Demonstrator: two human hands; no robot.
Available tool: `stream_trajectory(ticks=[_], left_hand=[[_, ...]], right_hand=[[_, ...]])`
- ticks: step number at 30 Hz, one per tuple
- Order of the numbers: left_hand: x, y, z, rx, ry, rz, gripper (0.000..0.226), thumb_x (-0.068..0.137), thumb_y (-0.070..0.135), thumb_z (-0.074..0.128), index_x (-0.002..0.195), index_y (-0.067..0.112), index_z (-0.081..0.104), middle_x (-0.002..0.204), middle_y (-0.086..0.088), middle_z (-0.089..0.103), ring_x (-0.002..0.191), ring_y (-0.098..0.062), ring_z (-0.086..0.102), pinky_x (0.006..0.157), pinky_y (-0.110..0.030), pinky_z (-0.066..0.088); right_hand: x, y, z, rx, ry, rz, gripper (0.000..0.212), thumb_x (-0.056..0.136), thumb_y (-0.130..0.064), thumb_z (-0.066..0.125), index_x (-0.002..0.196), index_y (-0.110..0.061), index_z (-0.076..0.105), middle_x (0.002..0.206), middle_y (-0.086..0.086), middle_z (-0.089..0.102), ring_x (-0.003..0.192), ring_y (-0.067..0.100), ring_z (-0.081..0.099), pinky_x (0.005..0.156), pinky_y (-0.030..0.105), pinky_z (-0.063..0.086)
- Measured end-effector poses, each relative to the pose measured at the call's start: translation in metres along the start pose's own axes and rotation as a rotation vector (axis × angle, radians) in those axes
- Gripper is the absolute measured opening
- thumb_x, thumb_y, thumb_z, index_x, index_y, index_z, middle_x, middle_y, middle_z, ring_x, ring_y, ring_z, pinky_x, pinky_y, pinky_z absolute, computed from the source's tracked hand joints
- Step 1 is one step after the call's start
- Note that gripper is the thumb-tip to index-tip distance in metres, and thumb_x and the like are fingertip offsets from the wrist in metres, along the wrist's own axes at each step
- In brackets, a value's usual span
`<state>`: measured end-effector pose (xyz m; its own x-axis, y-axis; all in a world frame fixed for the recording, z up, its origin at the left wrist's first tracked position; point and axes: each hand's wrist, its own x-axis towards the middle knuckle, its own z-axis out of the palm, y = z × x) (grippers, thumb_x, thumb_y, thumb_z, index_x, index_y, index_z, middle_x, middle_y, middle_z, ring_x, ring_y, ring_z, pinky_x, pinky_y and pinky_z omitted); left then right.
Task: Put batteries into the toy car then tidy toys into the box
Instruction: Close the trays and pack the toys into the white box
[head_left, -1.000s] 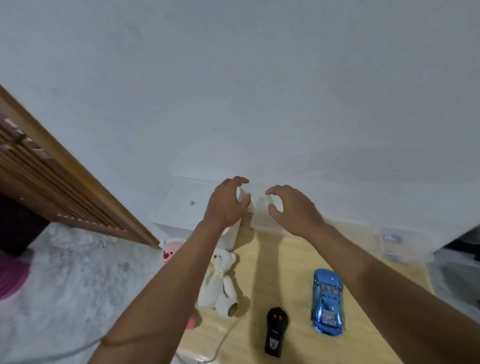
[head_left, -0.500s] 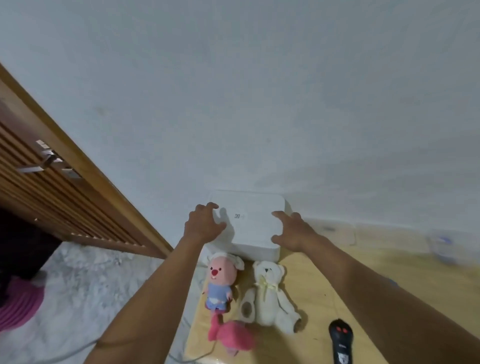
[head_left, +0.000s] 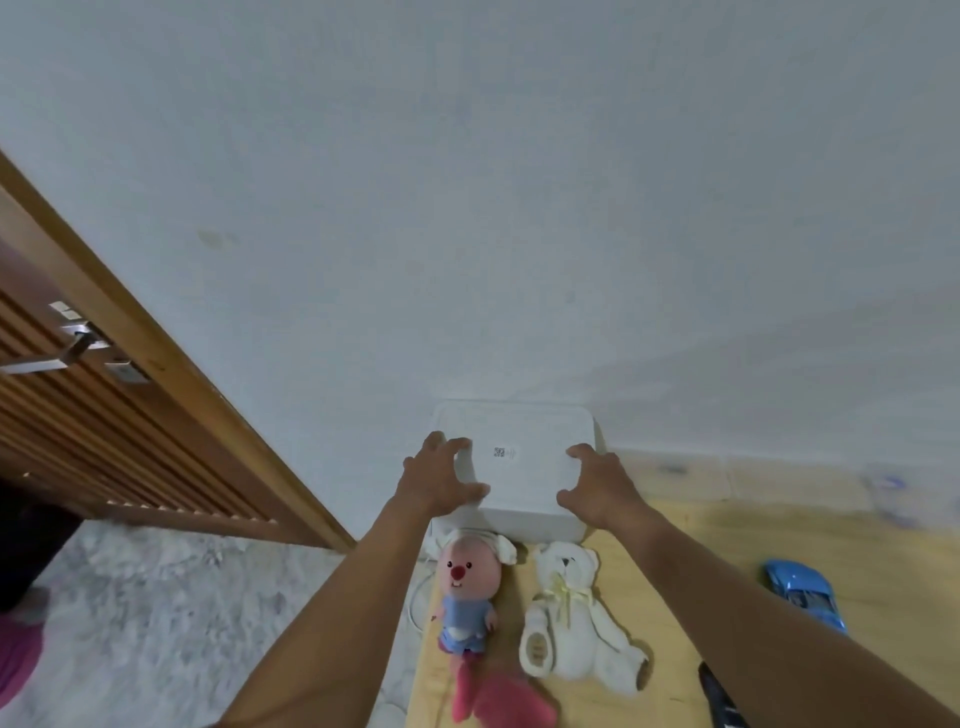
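Note:
A white lidded box (head_left: 519, 467) stands on the wooden table against the wall. My left hand (head_left: 434, 480) grips its left edge, fingers on the lid and thumb curled at the front. My right hand (head_left: 600, 483) grips its right edge the same way. Just in front of the box lie a pink-faced plush in blue (head_left: 467, 587) and a white teddy bear (head_left: 566, 618). The blue toy car (head_left: 805, 592) sits at the right. The black remote control (head_left: 719, 696) shows at the bottom edge.
A pink plush toy (head_left: 493, 696) lies at the table's near left edge. A white cable (head_left: 415, 603) hangs off the table's left side. A wooden slatted door (head_left: 104, 415) with a metal handle stands at left above a marbled floor. A blurred clear container (head_left: 904, 493) sits far right.
The view has swung left and both hands have moved left onto the white box, spreading from close together to its two side edges. The car has come back into view.

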<state>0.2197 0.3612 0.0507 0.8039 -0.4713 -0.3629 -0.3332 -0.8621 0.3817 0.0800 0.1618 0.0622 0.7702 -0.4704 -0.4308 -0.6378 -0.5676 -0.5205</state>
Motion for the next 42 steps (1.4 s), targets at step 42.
stream_trajectory(ticks=[42], left_hand=[[-0.031,0.006,-0.02,-0.084,0.121,0.029,0.094,0.077,0.064,0.08,0.157,0.038,0.037,0.17,-0.002,0.016,0.149,-0.036,0.03,0.119,-0.05,0.027]], right_hand=[[-0.017,-0.006,0.013,-0.033,0.288,-0.127,0.066,0.091,-0.056,0.062,0.151,-0.037,0.041,0.155,-0.011,0.036,0.13,0.032,0.035,0.094,0.034,0.043]])
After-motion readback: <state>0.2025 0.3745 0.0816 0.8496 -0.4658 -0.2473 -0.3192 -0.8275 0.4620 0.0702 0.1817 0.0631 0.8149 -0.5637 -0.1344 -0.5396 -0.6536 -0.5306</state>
